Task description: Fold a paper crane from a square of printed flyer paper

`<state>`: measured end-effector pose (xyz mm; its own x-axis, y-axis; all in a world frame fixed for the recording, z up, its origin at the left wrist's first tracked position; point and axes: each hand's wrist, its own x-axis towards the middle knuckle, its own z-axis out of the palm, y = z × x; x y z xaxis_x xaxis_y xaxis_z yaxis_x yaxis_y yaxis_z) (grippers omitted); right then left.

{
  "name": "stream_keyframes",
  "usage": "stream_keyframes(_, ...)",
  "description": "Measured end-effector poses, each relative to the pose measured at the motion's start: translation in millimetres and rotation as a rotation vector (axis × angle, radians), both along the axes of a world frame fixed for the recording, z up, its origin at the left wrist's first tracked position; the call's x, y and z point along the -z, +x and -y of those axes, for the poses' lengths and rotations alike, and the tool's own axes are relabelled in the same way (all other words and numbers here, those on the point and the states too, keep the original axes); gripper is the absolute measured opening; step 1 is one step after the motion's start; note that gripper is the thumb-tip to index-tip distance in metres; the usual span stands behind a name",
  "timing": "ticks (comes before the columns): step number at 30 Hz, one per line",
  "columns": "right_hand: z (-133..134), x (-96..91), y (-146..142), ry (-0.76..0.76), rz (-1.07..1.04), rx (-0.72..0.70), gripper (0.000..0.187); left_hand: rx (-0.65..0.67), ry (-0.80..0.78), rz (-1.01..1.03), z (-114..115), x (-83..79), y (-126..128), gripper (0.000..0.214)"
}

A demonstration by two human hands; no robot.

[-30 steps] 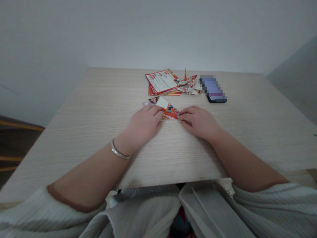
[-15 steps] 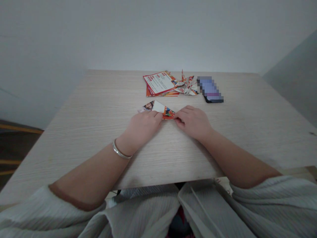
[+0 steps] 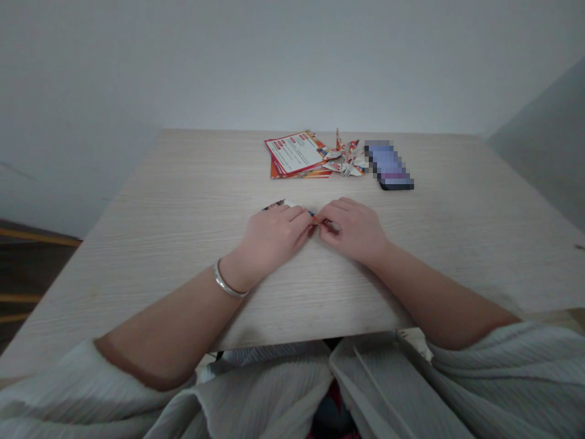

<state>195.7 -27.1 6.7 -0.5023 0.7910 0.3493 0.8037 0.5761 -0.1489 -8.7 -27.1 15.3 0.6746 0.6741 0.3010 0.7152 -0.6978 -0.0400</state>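
A folded piece of printed paper point(image 3: 275, 205) lies on the table in front of me, mostly covered by my hands. My left hand point(image 3: 275, 239) is closed on it, with a silver bangle on that wrist. Fingers pinched, my right hand point(image 3: 351, 227) grips the paper's right-hand end, close against the left fingertips. Only the paper's upper edge and a small coloured bit between the hands show. How the folds run underneath is hidden.
Beyond my hands on the pale wooden table point(image 3: 192, 177) lies a stack of printed sheets point(image 3: 295, 153). Several folded paper figures point(image 3: 348, 160) sit right of it, beside a phone point(image 3: 390, 166) with a blurred screen. A wall point(image 3: 292, 67) stands behind the table.
My left hand has slid right along the paper, so the fingertips of both hands are nearly together. Less of the paper shows, and its raised upper part is lower.
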Motion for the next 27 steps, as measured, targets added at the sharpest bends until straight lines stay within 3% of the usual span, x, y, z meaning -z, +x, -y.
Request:
stream_keyframes(16,-4,5.3,11,0.025,-0.148,0.02,0.008,-0.024,0.118,0.046,-3,-1.3,-5,0.023)
stream_keyframes(27,-8,3.9,25,-0.018,-0.196,0.037,0.007,-0.051,0.08,0.068,-4,-1.9,-8,0.019)
